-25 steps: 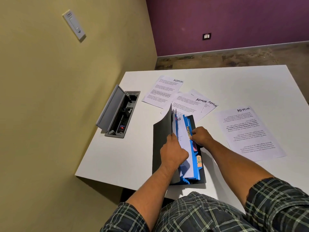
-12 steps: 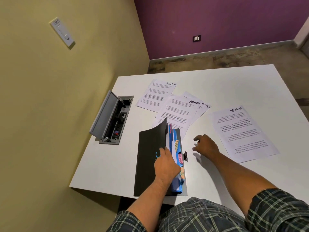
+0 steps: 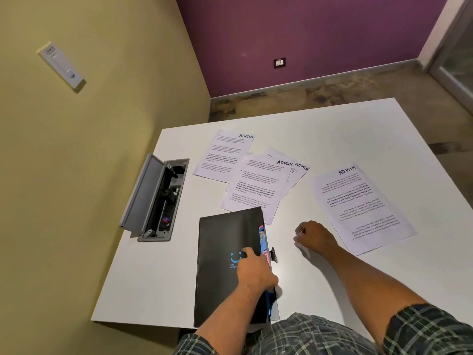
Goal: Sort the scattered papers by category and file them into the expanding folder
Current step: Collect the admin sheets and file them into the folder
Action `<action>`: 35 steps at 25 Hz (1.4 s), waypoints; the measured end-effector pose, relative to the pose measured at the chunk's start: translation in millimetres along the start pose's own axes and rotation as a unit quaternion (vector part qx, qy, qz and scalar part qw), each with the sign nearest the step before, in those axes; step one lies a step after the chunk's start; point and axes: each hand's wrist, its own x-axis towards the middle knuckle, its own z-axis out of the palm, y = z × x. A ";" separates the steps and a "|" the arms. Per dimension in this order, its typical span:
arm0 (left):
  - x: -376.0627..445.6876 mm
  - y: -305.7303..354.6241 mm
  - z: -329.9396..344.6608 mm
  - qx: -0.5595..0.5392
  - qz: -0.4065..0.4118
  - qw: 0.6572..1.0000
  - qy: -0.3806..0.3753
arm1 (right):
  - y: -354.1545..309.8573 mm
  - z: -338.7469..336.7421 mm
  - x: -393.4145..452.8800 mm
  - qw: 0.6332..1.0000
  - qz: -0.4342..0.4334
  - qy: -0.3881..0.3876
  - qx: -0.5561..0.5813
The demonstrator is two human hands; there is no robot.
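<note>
The left hand lay flat on the black expanding folder at the surface's near edge, likely pinning its cover shut. The right hand, loosely curled and empty, hovered toward the ADMIN papers beyond.

Bare forearms; short plaid sleeves, dark grey-green, perhaps with pale lines.

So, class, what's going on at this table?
A person is filing papers. The left hand presses the black cover of the expanding folder down flat, with coloured tabs showing at its edge. The right hand rests empty on the white table. Four sheets headed ADMIN lie unfiled beyond the folder.
</note>
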 end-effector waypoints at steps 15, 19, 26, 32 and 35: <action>157.9 -17.3 -85.0 -0.208 -0.004 0.961 0.180 | -37.3 -30.2 86.4 0.996 -0.013 0.070 -0.061; 215.8 -39.9 -76.7 -0.237 -0.074 0.954 0.166 | -55.4 -39.7 124.6 0.993 0.033 0.110 -0.012; 255.3 -52.7 -73.3 -0.227 -0.087 0.953 0.183 | -85.7 -43.0 153.2 0.984 0.133 0.090 -0.082; 260.9 -49.2 -106.8 -0.163 -0.131 0.968 0.139 | -89.4 -18.3 155.4 0.962 0.124 0.103 -0.220; 264.0 -50.3 -112.1 -0.228 -0.137 0.956 0.120 | -89.5 -16.4 156.8 0.962 0.125 0.108 -0.219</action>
